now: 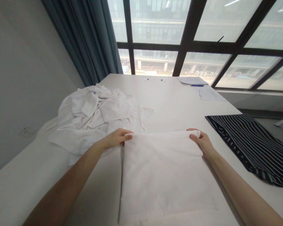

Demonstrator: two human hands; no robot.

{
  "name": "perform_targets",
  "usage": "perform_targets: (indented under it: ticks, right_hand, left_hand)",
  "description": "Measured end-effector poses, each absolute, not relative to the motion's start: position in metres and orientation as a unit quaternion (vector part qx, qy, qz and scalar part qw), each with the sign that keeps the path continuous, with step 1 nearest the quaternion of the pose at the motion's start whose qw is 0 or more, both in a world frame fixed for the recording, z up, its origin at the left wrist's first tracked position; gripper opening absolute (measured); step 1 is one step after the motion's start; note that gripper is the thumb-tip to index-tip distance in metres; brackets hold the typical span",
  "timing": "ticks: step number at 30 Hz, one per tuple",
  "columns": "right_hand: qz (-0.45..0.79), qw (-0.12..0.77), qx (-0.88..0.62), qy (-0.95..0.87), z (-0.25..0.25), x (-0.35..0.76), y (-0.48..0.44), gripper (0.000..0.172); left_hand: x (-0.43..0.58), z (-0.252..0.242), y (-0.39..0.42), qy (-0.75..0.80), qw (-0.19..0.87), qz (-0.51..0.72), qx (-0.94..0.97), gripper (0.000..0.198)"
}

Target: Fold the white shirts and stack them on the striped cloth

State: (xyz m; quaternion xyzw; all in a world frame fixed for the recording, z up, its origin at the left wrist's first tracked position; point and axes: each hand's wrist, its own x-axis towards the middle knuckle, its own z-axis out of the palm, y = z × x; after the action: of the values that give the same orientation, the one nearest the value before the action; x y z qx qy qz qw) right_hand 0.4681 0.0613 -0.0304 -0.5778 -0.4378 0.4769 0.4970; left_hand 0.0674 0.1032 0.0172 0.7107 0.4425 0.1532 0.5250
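Counter (172, 106) carries a white cloth (165, 175) at its near side, apparently folded, its near end out of view. Left sits a crumpled white heap (115, 110); right, a black striped cloth (257, 147). The left hand's (115, 138) grip pinches the white cloth's far left corner, the right hand's (206, 144) its far right. Beyond lies a blue pen (197, 85).

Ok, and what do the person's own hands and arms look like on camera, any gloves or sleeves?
No gloves: the left hand and right hand are bare. The left forearm and right forearm show no sleeves up to the picture's edge. I see no watch, bracelet, ring or cable.
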Motion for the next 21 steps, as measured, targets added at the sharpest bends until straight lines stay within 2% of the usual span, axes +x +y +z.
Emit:
perform_targets:
  ticks: [3, 6, 8, 12, 14, 17, 21]
  right_hand:
    - [0.484, 0.487, -0.576, -0.444, -0.027, 0.472, 0.062, 0.053]
    - [0.47, 0.423, -0.575, -0.519, -0.014, 0.481, 0.063, 0.047]
    - [0.387, 0.369, -0.574, -0.621, -0.002, 0.484, 0.063, 0.041]
    - [0.106, 0.325, -0.535, -0.773, 0.025, 0.464, 0.057, 0.036]
    - [0.044, 0.282, -0.485, -0.827, 0.037, 0.441, 0.052, 0.036]
    - [0.067, 0.203, -0.43, -0.877, 0.049, 0.401, 0.046, 0.039]
    - [0.084, 0.127, -0.43, -0.89, 0.055, 0.365, 0.048, 0.044]
  left_hand:
    - [0.065, 0.022, 0.102, 0.444, 0.49, 0.157, 0.734, 0.054]
    - [0.064, 0.033, 0.098, 0.441, 0.454, 0.164, 0.756, 0.045]
    - [0.064, 0.042, 0.093, 0.442, 0.432, 0.159, 0.77, 0.041]
    - [0.069, 0.055, 0.082, 0.445, 0.379, 0.155, 0.796, 0.038]
    - [0.074, 0.06, 0.077, 0.446, 0.352, 0.153, 0.809, 0.038]
    - [0.08, 0.067, 0.071, 0.439, 0.325, 0.151, 0.824, 0.038]
    - [0.085, 0.079, 0.068, 0.445, 0.314, 0.118, 0.83, 0.037]
